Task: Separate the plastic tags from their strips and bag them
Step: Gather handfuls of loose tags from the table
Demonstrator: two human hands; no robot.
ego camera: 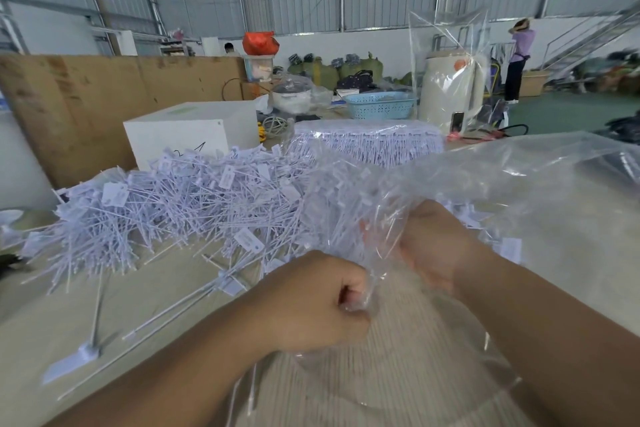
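Hands apart on clear bag (398,218), left grip (311,302) fisted on near rim, right grip (426,246) clutching film inside, presumably to spread mouth toward tags (180,204) heaped far-left on counter (571,253).

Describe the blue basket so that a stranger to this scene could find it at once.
Start at the big heap of loose white plastic tags on the table, then look past the white box. The light blue perforated plastic basket sits left of the cream kettle. Nothing else nearby is blue.
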